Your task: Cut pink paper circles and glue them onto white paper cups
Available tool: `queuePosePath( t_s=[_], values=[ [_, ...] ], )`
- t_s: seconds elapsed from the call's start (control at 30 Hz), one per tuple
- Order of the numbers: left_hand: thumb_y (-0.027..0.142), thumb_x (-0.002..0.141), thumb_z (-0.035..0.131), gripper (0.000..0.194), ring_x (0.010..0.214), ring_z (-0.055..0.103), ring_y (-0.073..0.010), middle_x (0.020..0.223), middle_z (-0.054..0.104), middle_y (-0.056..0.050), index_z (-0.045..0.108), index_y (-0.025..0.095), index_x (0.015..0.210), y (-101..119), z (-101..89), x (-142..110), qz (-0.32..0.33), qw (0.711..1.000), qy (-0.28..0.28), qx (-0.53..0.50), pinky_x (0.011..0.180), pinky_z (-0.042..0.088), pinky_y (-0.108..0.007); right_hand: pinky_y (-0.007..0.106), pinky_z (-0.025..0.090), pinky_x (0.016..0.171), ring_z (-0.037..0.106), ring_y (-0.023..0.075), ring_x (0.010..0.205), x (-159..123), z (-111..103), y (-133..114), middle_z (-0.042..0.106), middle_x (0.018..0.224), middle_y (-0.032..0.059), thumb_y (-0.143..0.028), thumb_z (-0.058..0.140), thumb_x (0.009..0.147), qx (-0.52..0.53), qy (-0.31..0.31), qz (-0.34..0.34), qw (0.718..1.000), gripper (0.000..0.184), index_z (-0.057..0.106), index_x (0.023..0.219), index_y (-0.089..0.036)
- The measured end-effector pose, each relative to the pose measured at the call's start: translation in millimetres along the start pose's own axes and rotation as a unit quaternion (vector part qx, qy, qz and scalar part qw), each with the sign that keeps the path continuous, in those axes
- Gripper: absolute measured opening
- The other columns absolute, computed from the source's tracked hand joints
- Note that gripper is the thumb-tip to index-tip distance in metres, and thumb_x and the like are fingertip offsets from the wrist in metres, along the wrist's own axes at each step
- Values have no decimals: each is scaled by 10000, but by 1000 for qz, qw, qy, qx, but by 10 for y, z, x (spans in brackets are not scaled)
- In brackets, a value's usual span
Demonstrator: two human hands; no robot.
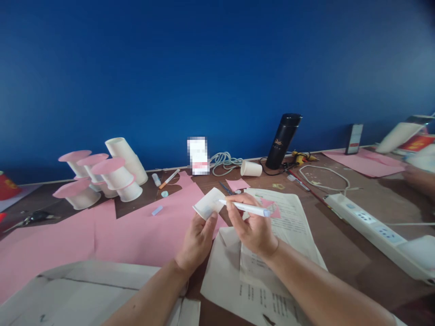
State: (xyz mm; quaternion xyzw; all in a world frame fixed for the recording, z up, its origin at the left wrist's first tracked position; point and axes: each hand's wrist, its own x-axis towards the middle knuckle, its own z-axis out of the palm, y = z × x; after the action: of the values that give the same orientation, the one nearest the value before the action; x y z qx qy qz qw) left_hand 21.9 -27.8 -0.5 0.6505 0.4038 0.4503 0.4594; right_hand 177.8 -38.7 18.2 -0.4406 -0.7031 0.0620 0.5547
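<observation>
My left hand (200, 237) is closed around a white paper cup (208, 204), which lies tilted on its side in the grip. In my right hand (253, 226) is a white marker (247, 208) with a pale blue end. Its tip meets or nearly meets the cup's side wall; I cannot tell which. Under and beside both hands lie printed paper sheets (295, 217) and a large pink paper sheet (142, 235). A small pale blue cap (157, 210) rests on the pink sheet.
Paper cups with pink discs (112, 172) stand at left, beside a nested cup stack (127, 158). Another cup (251, 169) lies near a black flask (283, 140). A power strip (374, 231) and white cable (326, 176) occupy the right. Another person's hand (419, 179) shows at far right.
</observation>
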Motion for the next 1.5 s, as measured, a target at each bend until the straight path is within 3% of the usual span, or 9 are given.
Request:
queuePosePath(
  t_s=[0.4,0.57,0.7,0.87,0.93,1.1,1.2,1.37,1.5],
  values=[
    [447,939,455,441,1241,540,-268,1270,648,-76,609,180,1254,-24,-6,7,0,1000,9,-19,1079,363,-379,304,500,674,573,140,684,3,3,8,662,862,26,-209,538,915,-4,-8,3,1000,114,617,996,-212],
    [469,925,470,456,1174,582,-285,1164,695,-83,622,160,1224,9,-9,3,-12,1000,13,-18,1029,407,-384,326,523,722,622,162,765,-20,7,-2,670,879,35,-220,544,917,20,6,2,1000,144,630,1032,-225],
    [485,928,450,482,1103,612,-285,1077,712,-79,614,138,1219,33,-7,-4,-26,999,19,-5,983,436,-374,285,521,589,601,119,606,-21,32,14,657,841,14,-278,482,962,98,39,80,991,229,601,1157,-258],
    [447,930,458,411,1060,619,-270,998,718,-66,653,163,1153,19,8,-35,22,1000,15,13,973,447,-364,325,560,667,675,180,824,43,79,163,661,1092,74,-430,585,895,148,84,219,961,321,569,1159,-249],
    [428,909,501,364,979,640,-266,924,722,-64,675,177,1108,12,19,-51,42,998,4,40,954,463,-384,338,570,687,679,210,890,49,107,216,674,1071,72,-481,651,832,208,69,280,935,408,565,1157,-251],
    [338,841,595,358,1083,601,-289,1009,711,-86,648,209,1170,15,54,-66,96,990,-3,107,1037,401,-457,311,562,624,677,179,721,15,184,207,692,893,24,-539,667,794,379,-3,399,835,433,584,1100,-244],
    [306,830,592,351,1096,594,-295,1036,703,-94,650,209,1162,20,70,-65,97,988,-20,118,1035,401,-478,274,539,612,648,139,648,16,199,167,675,829,-8,-527,672,789,429,-23,420,800,376,594,1018,-239],
    [323,854,576,309,1081,609,-300,979,713,-95,673,200,1120,70,46,-76,77,987,-78,120,1026,409,-480,245,495,574,609,126,613,45,201,179,649,803,-5,-491,703,760,445,-1,430,786,380,574,996,-223],
    [394,887,548,355,1074,624,-298,1035,712,-106,667,176,1140,131,44,-84,2,993,-108,-52,952,477,-444,229,479,569,579,108,590,45,216,205,604,745,-31,-487,671,795,447,14,415,792,330,571,980,-233]
  ],
)
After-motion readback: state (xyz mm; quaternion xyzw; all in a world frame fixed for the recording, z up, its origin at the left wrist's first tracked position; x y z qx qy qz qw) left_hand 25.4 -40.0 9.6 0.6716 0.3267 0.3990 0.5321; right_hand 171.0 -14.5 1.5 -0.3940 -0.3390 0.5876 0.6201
